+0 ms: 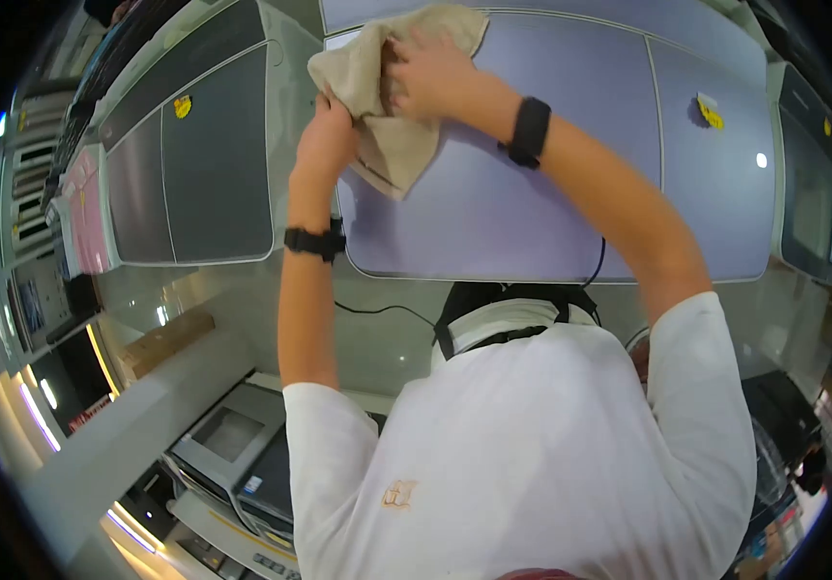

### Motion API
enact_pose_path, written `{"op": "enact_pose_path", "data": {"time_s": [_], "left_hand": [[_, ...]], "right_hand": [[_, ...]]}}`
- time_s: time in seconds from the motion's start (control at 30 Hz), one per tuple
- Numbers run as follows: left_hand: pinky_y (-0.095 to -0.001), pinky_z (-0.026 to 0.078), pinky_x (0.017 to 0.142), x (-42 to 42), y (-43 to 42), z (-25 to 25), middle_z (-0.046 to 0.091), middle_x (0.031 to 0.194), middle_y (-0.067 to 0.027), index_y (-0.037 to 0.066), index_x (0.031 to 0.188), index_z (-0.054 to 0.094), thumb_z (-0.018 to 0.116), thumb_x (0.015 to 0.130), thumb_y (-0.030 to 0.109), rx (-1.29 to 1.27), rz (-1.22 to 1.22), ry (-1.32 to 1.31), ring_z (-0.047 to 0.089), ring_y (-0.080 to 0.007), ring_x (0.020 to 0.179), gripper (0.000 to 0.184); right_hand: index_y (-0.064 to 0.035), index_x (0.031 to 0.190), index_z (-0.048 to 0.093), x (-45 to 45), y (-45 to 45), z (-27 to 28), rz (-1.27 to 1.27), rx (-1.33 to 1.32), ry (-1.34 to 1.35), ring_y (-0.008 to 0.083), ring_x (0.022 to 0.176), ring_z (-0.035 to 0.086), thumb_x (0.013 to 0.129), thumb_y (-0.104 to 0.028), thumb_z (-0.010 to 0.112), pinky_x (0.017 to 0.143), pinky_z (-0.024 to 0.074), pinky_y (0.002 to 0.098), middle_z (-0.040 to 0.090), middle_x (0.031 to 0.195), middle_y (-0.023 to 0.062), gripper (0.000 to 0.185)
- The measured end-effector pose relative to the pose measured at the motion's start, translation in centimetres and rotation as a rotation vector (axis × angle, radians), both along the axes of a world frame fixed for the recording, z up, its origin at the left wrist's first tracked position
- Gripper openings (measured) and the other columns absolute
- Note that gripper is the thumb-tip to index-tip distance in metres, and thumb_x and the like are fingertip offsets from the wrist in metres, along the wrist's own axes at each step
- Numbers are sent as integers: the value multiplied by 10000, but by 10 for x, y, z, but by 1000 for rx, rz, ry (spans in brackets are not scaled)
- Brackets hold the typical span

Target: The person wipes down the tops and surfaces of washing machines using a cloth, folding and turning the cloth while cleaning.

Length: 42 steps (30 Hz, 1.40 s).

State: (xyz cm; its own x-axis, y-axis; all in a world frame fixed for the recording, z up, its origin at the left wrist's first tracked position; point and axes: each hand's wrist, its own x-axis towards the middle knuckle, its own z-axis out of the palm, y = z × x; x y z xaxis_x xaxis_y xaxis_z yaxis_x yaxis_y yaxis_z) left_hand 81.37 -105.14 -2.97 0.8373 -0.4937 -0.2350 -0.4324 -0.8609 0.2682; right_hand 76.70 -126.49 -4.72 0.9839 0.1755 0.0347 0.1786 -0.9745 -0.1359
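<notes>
A beige cloth (363, 72) lies bunched and folded over the upper left part of a pale purple panel (532, 193), one corner hanging toward me. At the cloth's left edge, my left hand (327, 140) has its fingers closed on the fabric. My right hand (435, 79) is on the cloth's upper right part, its fingers pressed into the folds and partly blurred. Both wrists wear black bands. A yellow tag (709, 113) is on the panel's right section.
A dark grey appliance (218, 159) with a yellow tag stands to the left, beside a pink one (87, 208). Another dark unit (812, 184) is at the right. A black cable (377, 310) crosses below the panel. More machines (232, 435) are at the lower left.
</notes>
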Motion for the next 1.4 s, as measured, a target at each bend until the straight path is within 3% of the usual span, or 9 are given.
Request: {"op": "enact_pose_path", "data": {"time_s": [0.23, 0.37, 0.47, 0.57, 0.67, 0.83, 1.0, 1.2, 1.4], "left_hand": [[-546, 463, 1136, -119, 21, -12, 432, 1602, -281, 28, 1357, 651, 712, 833, 33, -32, -328, -341, 416, -622, 1396, 528], [-648, 392, 1157, -168, 14, -9, 430, 1612, -277, 46, 1324, 673, 700, 841, 38, -23, -342, -309, 391, -600, 1443, 484], [-649, 386, 1164, -191, 6, -9, 415, 1626, -276, 52, 1230, 704, 707, 839, 62, 2, -411, -305, 400, -603, 1439, 392], [-651, 386, 1165, -215, -1, -8, 402, 1635, -281, 57, 1132, 719, 717, 833, 90, -44, -537, -285, 402, -616, 1434, 301], [-664, 384, 1159, -234, -4, -8, 392, 1637, -296, 47, 1086, 719, 727, 819, 101, -141, -632, -255, 400, -636, 1424, 272], [-713, 347, 1158, -249, -18, -5, 386, 1625, -317, 61, 1151, 701, 729, 825, 116, -203, -664, -196, 352, -669, 1431, 332], [-725, 322, 1169, -238, -33, -4, 392, 1616, -318, 76, 1205, 703, 727, 844, 150, -253, -717, -170, 332, -685, 1429, 369], [-679, 322, 1198, -239, -18, -4, 415, 1622, -268, 121, 1323, 676, 707, 879, 159, -230, -669, -197, 388, -577, 1463, 447], [-536, 452, 1104, -234, 33, 4, 576, 1509, -213, 64, 1398, 648, 685, 986, 209, -257, -417, -246, 553, -421, 1370, 438]], "right_hand": [[-107, 1303, 699, -162, 28, -12, -10, 197, -123, 445, 1491, 407, 910, -328, 701, 1180, 348, 632, 560, 1515, 158, 451], [-75, 1169, 720, -229, 57, 1, -257, 179, -248, 425, 1406, 490, 897, -255, 712, 1106, 441, 556, 623, 1399, 163, 327], [-75, 966, 712, -259, 73, 5, -350, 343, -187, 370, 1213, 612, 884, -213, 692, 933, 535, 488, 683, 1179, 131, 162], [-83, 889, 716, -287, 72, 16, -440, 511, -157, 348, 968, 650, 856, -180, 719, 816, 518, 461, 670, 949, 103, 103], [-63, 868, 713, -328, 56, 27, -502, 502, -34, 329, 883, 676, 891, -150, 706, 754, 514, 468, 690, 895, 96, 90], [-85, 1127, 738, -375, 23, 29, -1130, 450, -134, 341, 768, 692, 939, -216, 736, 702, 542, 437, 718, 871, 109, 229], [-128, 1351, 665, -349, 8, 24, -1084, 358, -380, 315, 833, 703, 951, -269, 746, 747, 559, 417, 716, 905, 106, 431], [-123, 1293, 653, -300, -8, 14, -987, 358, -171, 386, 949, 709, 991, -288, 686, 790, 556, 481, 743, 1013, 149, 346], [-82, 1167, 656, -317, -7, 6, -1005, 495, -45, 415, 912, 712, 1009, -270, 654, 775, 539, 505, 739, 940, 185, 245]]}}
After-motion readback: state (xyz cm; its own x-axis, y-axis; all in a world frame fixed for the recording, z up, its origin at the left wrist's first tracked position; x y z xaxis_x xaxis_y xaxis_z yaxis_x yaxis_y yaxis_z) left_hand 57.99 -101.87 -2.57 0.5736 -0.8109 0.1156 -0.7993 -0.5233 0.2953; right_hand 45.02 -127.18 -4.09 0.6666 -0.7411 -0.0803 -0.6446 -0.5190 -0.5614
